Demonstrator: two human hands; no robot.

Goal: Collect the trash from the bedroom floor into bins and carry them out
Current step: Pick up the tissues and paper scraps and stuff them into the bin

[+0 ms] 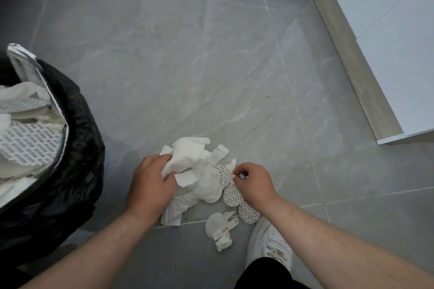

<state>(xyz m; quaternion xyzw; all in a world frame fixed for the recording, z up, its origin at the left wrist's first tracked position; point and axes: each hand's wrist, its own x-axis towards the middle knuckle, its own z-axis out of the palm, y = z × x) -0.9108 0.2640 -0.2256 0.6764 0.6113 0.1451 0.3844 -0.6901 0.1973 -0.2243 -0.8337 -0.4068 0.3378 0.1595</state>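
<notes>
A heap of crumpled white tissues and round printed seals lies on the grey tile floor at lower centre of the frame, where I crouch to gather it. My left hand has its fingers closed around a wad of tissue at the heap's left edge; my right hand pinches the rim of a seal between fingers and thumb. A smaller scrap sits just below, near my white shoe. At the left edge, the bin with the black bag already holds tissues, seals and foil, so the job looks well begun. This heap is not yet binned, and carrying out remains. White cabinets fill the upper right.
</notes>
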